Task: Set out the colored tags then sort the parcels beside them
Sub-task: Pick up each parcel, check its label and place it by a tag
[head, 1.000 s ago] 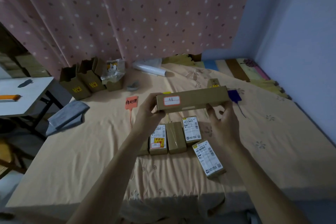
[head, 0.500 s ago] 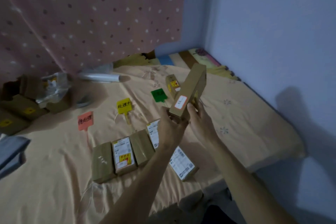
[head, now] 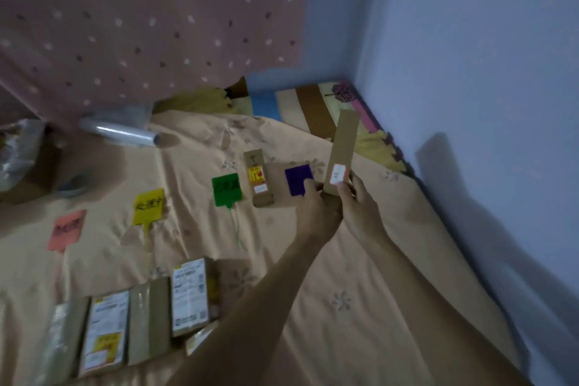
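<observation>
long box (head: 343,153) raised upright, 4 tags

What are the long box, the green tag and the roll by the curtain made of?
Long box: looks like matte brown cardboard, with flat faces, creased edges and a stuck-on label. Green tag: probably stiff plastic, with saturated colour and a thin tie tail. Roll: likely clear plastic film, glossy with a bright highlight.
</observation>
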